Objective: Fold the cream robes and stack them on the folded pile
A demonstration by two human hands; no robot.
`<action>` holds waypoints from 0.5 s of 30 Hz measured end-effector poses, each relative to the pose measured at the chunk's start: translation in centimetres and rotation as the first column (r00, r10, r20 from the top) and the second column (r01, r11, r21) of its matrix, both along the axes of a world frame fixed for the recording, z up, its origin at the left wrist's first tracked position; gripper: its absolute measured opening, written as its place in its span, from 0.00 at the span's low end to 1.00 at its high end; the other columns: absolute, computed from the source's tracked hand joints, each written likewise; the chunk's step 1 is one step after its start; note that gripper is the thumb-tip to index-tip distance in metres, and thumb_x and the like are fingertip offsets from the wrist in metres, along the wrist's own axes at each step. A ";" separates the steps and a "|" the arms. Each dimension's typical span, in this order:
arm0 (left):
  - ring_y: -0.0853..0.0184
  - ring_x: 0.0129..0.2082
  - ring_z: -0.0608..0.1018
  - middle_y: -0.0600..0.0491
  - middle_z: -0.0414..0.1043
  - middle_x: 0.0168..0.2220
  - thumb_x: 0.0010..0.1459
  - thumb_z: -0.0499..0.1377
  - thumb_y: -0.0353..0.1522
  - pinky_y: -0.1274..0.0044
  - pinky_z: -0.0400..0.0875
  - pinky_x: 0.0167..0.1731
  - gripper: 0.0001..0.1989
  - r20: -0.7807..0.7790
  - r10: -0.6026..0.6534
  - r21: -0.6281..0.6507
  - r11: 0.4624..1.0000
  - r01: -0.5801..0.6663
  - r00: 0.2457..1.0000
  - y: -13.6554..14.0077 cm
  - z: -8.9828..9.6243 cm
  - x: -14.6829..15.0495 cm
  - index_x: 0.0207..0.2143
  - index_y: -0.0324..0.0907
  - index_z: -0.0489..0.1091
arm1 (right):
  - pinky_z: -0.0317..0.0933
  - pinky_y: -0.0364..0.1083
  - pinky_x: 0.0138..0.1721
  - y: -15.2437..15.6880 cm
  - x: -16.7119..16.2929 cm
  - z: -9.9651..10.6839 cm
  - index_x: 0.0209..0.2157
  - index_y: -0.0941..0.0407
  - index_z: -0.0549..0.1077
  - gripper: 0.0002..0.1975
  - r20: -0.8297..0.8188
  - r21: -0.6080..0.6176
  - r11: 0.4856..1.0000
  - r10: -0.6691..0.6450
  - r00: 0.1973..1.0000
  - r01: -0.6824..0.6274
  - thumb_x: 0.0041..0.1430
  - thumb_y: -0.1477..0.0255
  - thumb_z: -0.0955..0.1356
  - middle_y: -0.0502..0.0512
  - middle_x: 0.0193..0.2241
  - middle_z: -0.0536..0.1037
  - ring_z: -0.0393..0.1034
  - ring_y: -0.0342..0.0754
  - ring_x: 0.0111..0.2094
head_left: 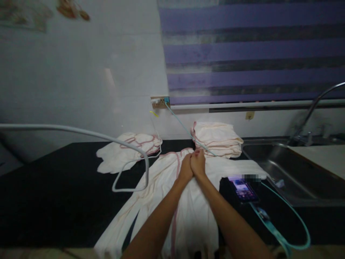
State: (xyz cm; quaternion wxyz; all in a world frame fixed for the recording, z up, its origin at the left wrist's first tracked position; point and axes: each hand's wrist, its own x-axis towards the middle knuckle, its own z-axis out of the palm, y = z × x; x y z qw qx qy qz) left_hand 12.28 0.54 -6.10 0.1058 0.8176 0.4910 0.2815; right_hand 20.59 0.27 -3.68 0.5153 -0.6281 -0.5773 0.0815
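A white long-sleeved shirt [159, 180] with pink piping lies spread on the black counter, one sleeve hanging toward me and the other stretched right toward the sink. My left hand [185, 168] and my right hand [198, 163] press together at its neckline, fingers closed on the cloth by the collar. The exact spot they pinch is hidden behind the hands. Just behind them stands a folded stack of similar white clothes [218, 138] with pink edges. A looser white garment pile [129, 147] with pink trim rests at the back left.
A white cable [81, 130] loops across the left side in the foreground. A lit phone [244, 190] with a turquoise lanyard [299, 216] lies to the right. Beyond it are a steel sink [304, 176] and faucet [309, 111]. A power outlet [160, 102] with plugged cords is on the wall.
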 end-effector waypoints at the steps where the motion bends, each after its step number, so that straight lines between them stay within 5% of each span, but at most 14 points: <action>1: 0.56 0.59 0.76 0.39 0.75 0.58 0.70 0.48 0.32 0.60 0.69 0.63 0.21 0.038 0.025 0.012 1.000 -0.026 0.999 0.1 0.3 -0.4 0.59 0.41 0.72 | 0.67 0.50 0.43 0.1 -0.6 -0.9 0.49 0.54 0.68 0.17 0.019 -0.030 1.000 0.002 1.000 -0.001 0.70 0.72 0.53 0.62 0.39 0.79 0.74 0.55 0.41; 8: 0.61 0.55 0.76 0.42 0.75 0.52 0.69 0.47 0.29 0.69 0.72 0.59 0.16 0.152 0.138 0.091 0.984 -0.152 0.979 -1.7 1.8 -4.5 0.53 0.40 0.70 | 0.64 0.51 0.52 -0.6 -0.5 -2.8 0.46 0.57 0.72 0.17 0.273 -0.161 0.981 0.149 0.950 -0.108 0.73 0.71 0.54 0.66 0.45 0.79 0.73 0.56 0.49; 15: 0.50 0.62 0.73 0.34 0.73 0.58 0.66 0.54 0.35 0.59 0.67 0.66 0.21 -0.009 0.233 0.033 0.972 -0.233 0.972 -5.6 -0.1 -14.9 0.57 0.34 0.69 | 0.55 0.57 0.65 -1.8 -0.6 -3.4 0.57 0.58 0.73 0.18 0.512 -0.265 0.948 0.294 0.807 -0.177 0.73 0.65 0.62 0.69 0.60 0.73 0.65 0.61 0.63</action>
